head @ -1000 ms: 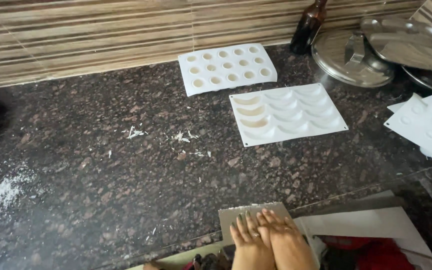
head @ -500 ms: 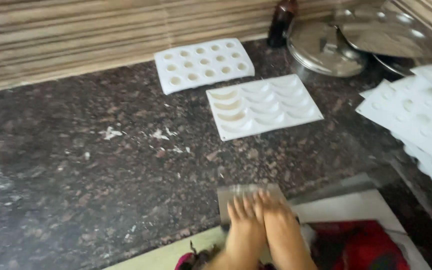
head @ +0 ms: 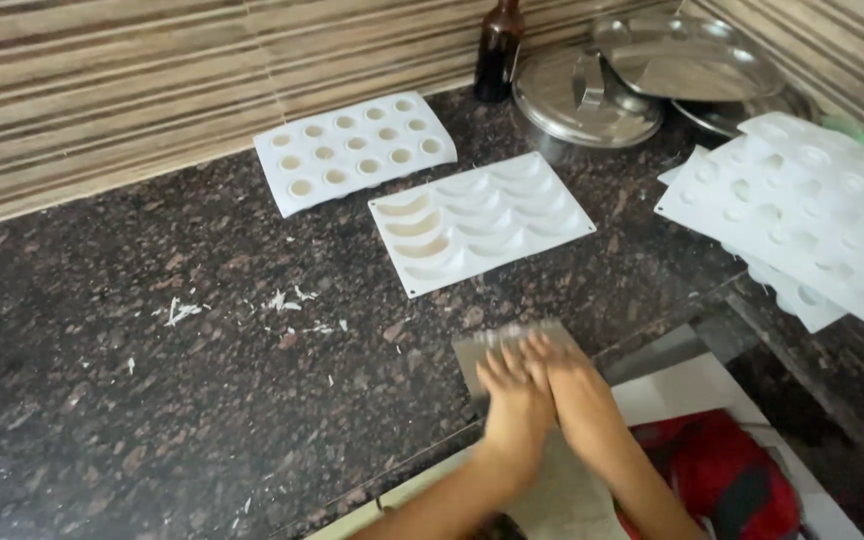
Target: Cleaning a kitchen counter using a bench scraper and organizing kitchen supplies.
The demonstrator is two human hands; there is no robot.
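Both hands, left hand (head: 510, 385) and right hand (head: 564, 385), are laid flat, fingers extended, on the grey sheet (head: 497, 345) at the counter edge (head: 422, 465). Even pressure is advised. At 12 o'clock lies the crescent mould (head: 480, 220).

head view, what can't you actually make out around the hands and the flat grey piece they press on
- Flat grey piece, head view: motion blur and both hands cover most of it; its material is unclear.
- Left hand and right hand: fingers blurred; grip or press cannot be told.
- Red thing: cut by the bottom edge, partly behind the right forearm.
- Brown bottle: top cut by the upper edge.
- Stacked white moulds: cut by the right edge.
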